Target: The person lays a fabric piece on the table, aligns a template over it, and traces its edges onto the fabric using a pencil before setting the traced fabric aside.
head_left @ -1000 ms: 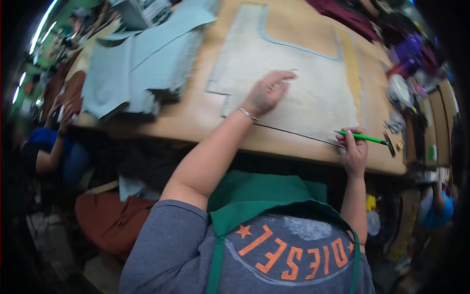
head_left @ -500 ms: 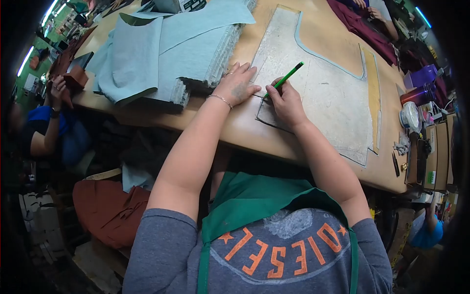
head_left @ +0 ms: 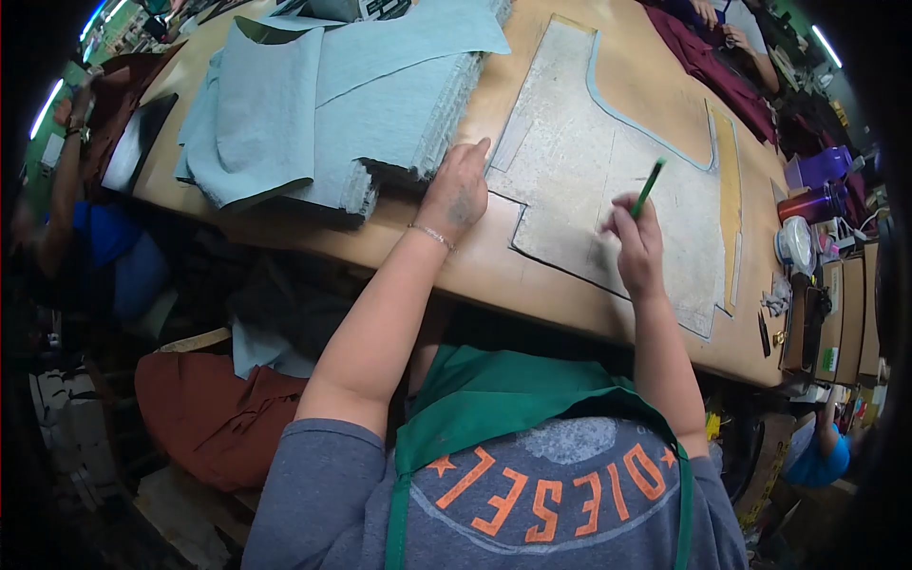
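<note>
The left hand [head_left: 458,190] is set down in the gap between the stack of light blue fabric [head_left: 380,104] and the pale panel [head_left: 570,123], fingers close together; nothing shows in it, but its underside is hidden, so how far the fingers open, and whether they touch the stack, cannot be told. The right hand [head_left: 638,237] is closed around a green pencil [head_left: 649,185], whose dark end points up and away from the body; the hand is blurred, and whether it touches the surface below is unclear. The panel lies flat on the counter [head_left: 665,95], directly under and beyond the right hand, which is the nearer of the two to its middle. The left hand is just beside the panel's left edge, by the notched corner. The panel's long axis slants from a narrow far end, ahead of the person, back towards the near right corner. Its dark-lined near edge runs close to the counter's front, passing below the right hand, and a yellow strip [head_left: 730,190] flanks its right side.
</note>
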Motion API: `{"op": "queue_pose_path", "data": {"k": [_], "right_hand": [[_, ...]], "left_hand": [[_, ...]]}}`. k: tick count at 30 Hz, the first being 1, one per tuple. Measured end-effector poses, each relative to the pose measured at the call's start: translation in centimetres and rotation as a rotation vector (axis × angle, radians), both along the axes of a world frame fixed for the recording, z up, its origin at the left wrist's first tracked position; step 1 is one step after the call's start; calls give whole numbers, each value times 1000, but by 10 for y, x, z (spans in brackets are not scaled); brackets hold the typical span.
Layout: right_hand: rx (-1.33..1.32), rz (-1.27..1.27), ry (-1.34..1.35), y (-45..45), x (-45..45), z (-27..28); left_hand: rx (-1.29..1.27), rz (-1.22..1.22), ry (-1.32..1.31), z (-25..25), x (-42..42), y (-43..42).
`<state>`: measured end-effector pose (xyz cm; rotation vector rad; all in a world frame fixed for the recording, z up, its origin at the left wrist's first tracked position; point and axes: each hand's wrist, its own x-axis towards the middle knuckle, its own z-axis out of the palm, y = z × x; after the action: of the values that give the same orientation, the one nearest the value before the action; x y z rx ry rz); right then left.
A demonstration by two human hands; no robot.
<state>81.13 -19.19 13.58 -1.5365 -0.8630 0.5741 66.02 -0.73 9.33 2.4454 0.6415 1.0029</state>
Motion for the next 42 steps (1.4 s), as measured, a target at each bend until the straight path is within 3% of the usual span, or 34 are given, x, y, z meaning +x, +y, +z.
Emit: {"op": "queue_pose_path", "data": {"k": [2, 5, 10, 25, 42], "right_hand": [[-398, 15, -292, -23, -2, 19], [-287, 234, -785, -31, -20, 18], [-150, 255, -974, -22, -32, 3], [-1, 127, -1099, -16, -38, -17], [66, 174, -1107, -19, -37, -19]], "left_hand": [[1, 32, 88, 2, -13, -12], [58, 55, 211, 5, -25, -20], [96, 119, 256, 10, -24, -27], [112, 81, 201, 8, -21, -24], [71, 143, 293, 12, -21, -29]]}}
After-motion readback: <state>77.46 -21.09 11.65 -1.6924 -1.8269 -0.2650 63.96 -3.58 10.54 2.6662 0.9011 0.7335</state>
